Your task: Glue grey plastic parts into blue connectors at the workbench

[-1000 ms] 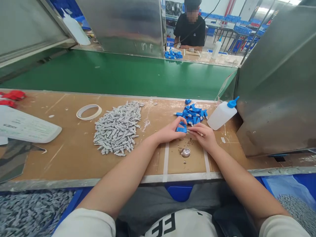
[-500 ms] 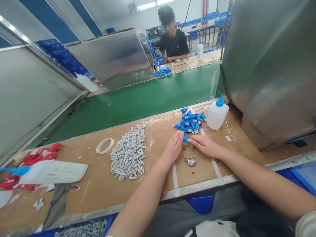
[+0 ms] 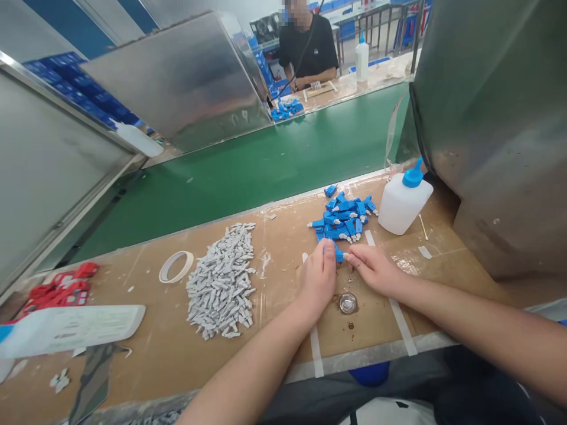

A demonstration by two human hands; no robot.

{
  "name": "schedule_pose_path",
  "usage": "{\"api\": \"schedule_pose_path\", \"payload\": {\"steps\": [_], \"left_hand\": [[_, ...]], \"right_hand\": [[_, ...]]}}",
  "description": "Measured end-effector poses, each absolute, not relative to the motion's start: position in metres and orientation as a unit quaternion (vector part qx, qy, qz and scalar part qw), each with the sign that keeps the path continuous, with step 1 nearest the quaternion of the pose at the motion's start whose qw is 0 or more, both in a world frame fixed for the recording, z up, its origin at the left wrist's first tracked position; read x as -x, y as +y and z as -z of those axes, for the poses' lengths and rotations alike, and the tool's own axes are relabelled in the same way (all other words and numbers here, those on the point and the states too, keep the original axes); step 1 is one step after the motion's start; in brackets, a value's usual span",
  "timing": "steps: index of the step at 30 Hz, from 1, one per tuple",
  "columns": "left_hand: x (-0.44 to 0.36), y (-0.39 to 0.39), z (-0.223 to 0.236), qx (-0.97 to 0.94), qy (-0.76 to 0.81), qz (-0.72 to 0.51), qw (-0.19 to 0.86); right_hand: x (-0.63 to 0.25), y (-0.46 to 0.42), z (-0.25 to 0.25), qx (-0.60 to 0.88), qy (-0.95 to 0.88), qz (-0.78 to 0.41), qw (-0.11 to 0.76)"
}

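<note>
My left hand (image 3: 319,276) is closed around a small blue plastic part (image 3: 339,256), most of which its fingers hide. From the part's right end sticks a small pale grey tip (image 3: 346,257). My right hand (image 3: 372,269) pinches at that tip with thumb and forefinger. Just beyond both hands lies a heap of blue plastic parts (image 3: 343,216), many with pale tips. A small round dish (image 3: 348,303), clear or metallic, sits on the table below the hands, with brownish drops around it.
Left of my hands is a pile of grey plastic pieces (image 3: 224,283) beside a tape roll (image 3: 176,267). A white bottle with a blue nozzle (image 3: 404,203) stands at right. Red parts (image 3: 62,288) lie far left. Behind the cardboard-covered table runs a green belt (image 3: 248,165); a person (image 3: 310,50) sits across it.
The camera view has tilted downward and shifted slightly. Both hands stay together at the blue part, with little visible change in their grip.
</note>
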State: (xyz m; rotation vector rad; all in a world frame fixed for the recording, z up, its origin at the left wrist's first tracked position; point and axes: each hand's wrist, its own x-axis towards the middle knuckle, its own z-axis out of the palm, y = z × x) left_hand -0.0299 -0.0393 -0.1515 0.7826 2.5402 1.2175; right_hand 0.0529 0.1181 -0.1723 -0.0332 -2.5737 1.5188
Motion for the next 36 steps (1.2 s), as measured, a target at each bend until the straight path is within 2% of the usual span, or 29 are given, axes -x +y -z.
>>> {"api": "schedule_pose_path", "payload": {"steps": [9,17,24,36], "left_hand": [[0.028,-0.039,0.147,-0.278,0.84,-0.444,0.138],[0.048,-0.047,0.126,-0.326,0.872,-0.343,0.124],[0.066,-0.062,0.126,-0.43,0.833,-0.275,0.213],[0.06,-0.052,0.14,-0.389,0.88,-0.213,0.172]], "right_hand": [[-0.051,0.121,0.173,0.002,-0.843,-0.532,0.087],[-0.048,0.123,0.168,-0.018,-0.838,-0.535,0.106],[-0.049,0.122,0.174,-0.031,-0.843,-0.527,0.108],[-0.042,0.12,0.183,0.022,-0.86,-0.494,0.125]]}}
